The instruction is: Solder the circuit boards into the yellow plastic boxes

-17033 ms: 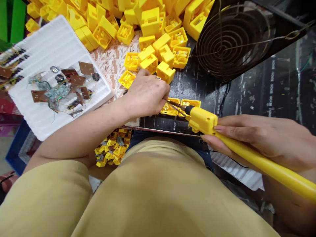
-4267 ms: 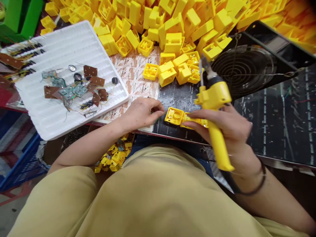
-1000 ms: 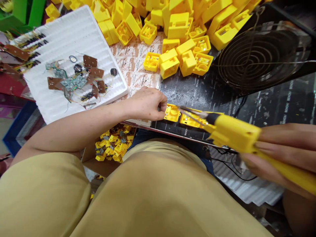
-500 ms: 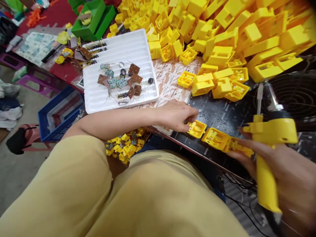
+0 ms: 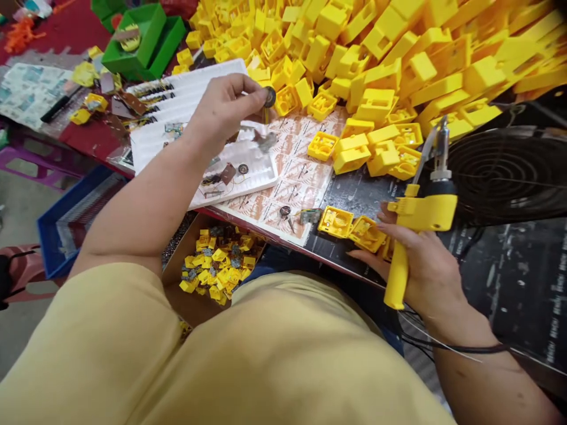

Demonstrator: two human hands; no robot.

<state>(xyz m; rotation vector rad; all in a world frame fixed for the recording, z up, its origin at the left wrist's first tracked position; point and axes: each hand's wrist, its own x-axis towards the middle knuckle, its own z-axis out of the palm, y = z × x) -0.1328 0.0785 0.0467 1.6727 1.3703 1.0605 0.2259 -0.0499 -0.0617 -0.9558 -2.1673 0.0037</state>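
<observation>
Soldering gun (image 5: 420, 212), yellow, stands tip-up at the near edge of the bench. The right hand (image 5: 425, 271) has its grip closed round the handle, and its fingertips touch a yellow housing (image 5: 367, 234) lying open side up just beside a second housing (image 5: 336, 221). Toward the bench's left edge the left hand (image 5: 221, 109) hovers above the white tray (image 5: 177, 94), grip pinched narrow on a small dark round disc (image 5: 270, 96). A blurred wired piece (image 5: 266, 140) hangs below it. A heap of yellow housings (image 5: 398, 47) fills the far edge, and a wire-guarded fan (image 5: 509, 171) sits to the right.
</observation>
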